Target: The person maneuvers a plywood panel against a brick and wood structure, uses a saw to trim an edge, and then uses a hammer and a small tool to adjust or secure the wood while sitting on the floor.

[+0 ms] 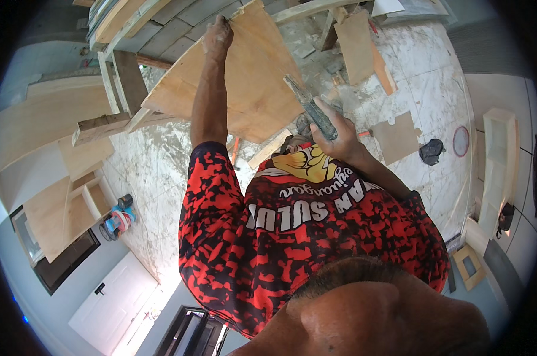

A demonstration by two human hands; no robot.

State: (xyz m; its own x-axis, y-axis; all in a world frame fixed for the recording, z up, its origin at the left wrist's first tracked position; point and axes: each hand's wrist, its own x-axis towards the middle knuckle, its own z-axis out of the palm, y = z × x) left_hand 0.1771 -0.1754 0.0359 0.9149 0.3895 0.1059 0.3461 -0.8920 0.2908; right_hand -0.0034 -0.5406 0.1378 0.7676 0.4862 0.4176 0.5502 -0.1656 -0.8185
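Observation:
My left hand (218, 37), arm stretched out, is closed on the far upper edge of a large plywood sheet (245, 83). The sheet is light brown and stands tilted in front of me. Held in my right hand (340, 132) is a worn, dark grey-green hand tool (317, 113) with a narrow metal front end. Its exact kind is hard to make out. The front end points up and left, close to the sheet's right edge; whether it touches the sheet cannot be told. My right fingers wrap round the tool's handle.
Wooden framing (111, 121) and stacked boards stand at the left. Dusty, pale tiles (423, 77) cover the floor. A brown board piece (396, 137), a black plastic bag (431, 152) and a leaning plywood offcut (354, 47) lie to the right. A blue-and-red container (120, 221) sits at the lower left.

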